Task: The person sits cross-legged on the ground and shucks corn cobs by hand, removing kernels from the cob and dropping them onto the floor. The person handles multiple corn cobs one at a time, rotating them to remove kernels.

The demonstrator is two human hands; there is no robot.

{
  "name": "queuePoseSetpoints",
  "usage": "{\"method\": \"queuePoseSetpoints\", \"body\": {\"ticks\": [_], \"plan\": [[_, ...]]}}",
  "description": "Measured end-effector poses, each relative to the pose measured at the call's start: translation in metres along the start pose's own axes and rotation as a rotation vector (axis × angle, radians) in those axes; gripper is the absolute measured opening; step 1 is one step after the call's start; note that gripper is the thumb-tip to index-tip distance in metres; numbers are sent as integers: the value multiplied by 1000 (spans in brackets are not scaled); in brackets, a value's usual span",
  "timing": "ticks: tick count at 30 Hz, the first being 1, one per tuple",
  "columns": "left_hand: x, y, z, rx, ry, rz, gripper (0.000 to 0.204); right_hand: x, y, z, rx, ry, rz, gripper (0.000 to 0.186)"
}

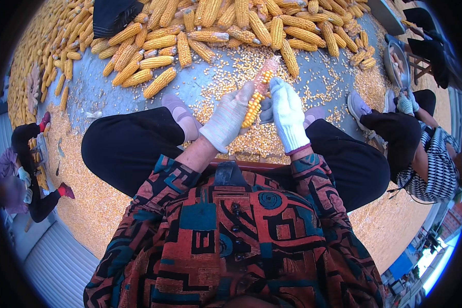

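Observation:
A partly stripped corn cob (252, 111) is held upright at a tilt in front of me, between my knees. Its upper end is bare and pinkish, while yellow kernels remain on the lower part and a small patch higher up. My left hand (228, 115), in a pale striped work glove, is wrapped around the cob from the left. On the other side my right hand (286, 110), in a white knit glove, is closed with its fingertips against the cob; part of its grip is hidden. Loose kernels (228, 77) lie scattered below both hands.
A large heap of yellow corn cobs (205, 20) spreads across the far side, with dark cloth (115, 16) on it. Co-workers in gloves sit at the left (15, 179) and right (431, 149). A metal basin (397, 64) stands at right. Kernels cover much of the ground.

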State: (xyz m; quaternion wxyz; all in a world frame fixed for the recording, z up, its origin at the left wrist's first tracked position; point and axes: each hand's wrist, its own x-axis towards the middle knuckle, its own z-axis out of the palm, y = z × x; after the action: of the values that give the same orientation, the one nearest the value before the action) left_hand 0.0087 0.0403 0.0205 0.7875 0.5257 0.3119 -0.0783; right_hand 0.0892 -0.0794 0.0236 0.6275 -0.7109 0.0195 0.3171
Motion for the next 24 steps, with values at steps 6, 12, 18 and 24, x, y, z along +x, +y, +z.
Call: {"method": "queuePoseSetpoints", "body": {"ticks": [6, 12, 18, 24], "plan": [[12, -31, 3, 601, 104, 220, 61, 13, -5, 1, -720, 231, -122, 62], [-8, 2, 13, 93, -53, 70, 55, 14, 0, -5, -632, 237, -299, 54], [-2, -2, 5, -87, -107, -94, 56, 11, -7, -7, -198, 90, -98, 40], [5, 2, -1, -142, 0, -96, 56, 15, 3, -14, -739, 136, -337, 45]]}}
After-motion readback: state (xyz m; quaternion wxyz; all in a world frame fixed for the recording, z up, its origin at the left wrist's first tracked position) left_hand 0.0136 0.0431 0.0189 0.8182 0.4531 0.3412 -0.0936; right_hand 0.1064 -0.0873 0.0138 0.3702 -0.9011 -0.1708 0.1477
